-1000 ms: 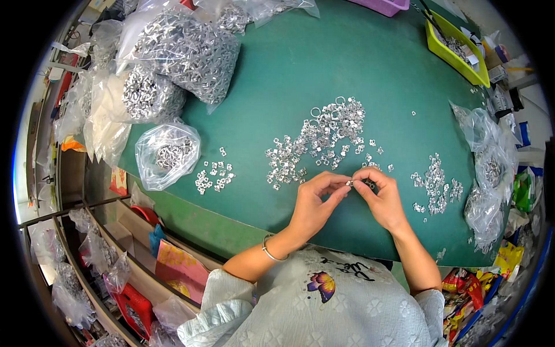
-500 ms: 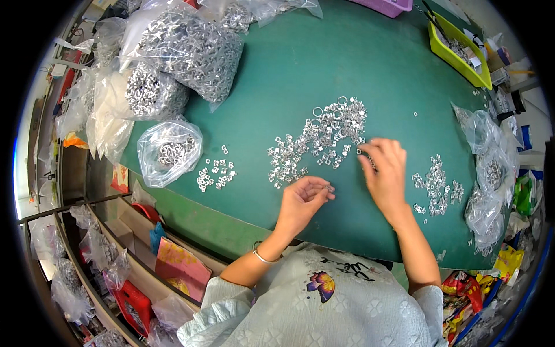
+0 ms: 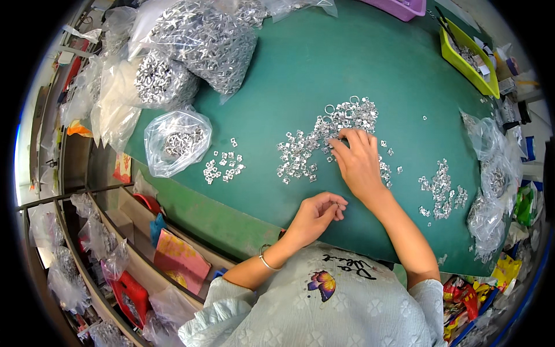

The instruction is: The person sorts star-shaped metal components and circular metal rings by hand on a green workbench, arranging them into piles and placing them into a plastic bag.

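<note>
Reaching into the central heap of small metal parts (image 3: pixel 324 141) on the green table (image 3: pixel 289 75), the right hand (image 3: pixel 358 162) spreads its fingers over them. The left hand (image 3: pixel 317 215) hovers near the table edge with fingertips pinched together; what they grip is too small to tell. Clear plastic bags (image 3: pixel 176 141) of silvery parts lie far left, a yellow tray (image 3: pixel 469 61) far right.

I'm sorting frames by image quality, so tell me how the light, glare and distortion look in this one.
Head view: even overhead light, with only soft shadows under the right hand and left hand. Glare glints off the pile of small metal parts and the clear bags. Fisheye bends the green table edge, and a black rim rings the picture. The centre is sharp; the shelves at the left rim look smeared.
</note>
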The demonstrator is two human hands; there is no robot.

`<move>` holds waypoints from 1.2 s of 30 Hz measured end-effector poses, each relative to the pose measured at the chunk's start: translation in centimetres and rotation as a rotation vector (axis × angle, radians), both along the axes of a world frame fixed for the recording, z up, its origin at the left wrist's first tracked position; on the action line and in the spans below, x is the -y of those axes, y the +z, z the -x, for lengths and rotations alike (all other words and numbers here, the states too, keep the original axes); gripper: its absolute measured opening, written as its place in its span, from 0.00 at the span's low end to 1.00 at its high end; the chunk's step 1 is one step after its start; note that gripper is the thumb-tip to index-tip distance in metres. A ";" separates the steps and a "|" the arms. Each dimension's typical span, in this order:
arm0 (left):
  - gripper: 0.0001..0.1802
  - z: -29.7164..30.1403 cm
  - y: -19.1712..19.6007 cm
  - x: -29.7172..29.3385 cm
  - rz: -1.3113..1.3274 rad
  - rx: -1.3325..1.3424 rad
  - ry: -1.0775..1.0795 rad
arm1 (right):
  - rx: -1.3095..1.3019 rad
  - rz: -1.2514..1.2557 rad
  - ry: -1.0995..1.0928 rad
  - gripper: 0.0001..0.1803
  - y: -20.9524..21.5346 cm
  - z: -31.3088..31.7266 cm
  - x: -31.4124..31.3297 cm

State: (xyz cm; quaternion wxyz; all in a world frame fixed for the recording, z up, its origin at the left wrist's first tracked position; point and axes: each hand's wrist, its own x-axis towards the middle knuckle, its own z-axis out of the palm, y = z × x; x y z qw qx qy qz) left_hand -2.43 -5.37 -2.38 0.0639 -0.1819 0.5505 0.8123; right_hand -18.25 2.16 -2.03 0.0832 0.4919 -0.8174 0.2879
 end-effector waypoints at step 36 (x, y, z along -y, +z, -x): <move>0.22 -2.2 0.7 -0.8 0.878 -0.364 0.136 | 0.277 -0.001 0.261 0.15 1.2 -2.2 0.8</move>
